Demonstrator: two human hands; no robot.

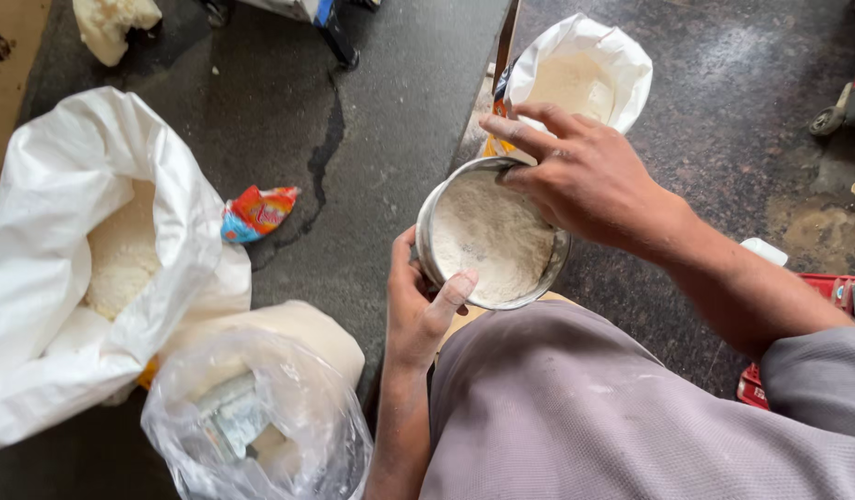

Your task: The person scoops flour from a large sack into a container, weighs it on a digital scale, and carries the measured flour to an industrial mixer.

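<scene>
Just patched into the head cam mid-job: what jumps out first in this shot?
At centre, a round metal bowl full of white flour is gripped by both hands: the left hand at its near rim, the right hand over its far rim. A big open white sack of flour fills the left side, a smaller open flour bag stands behind the bowl, and a clear plastic bag sits bottom left.

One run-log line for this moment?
left hand holds round metal tin | right hand on rim | white flour inside | open sack behind
</scene>
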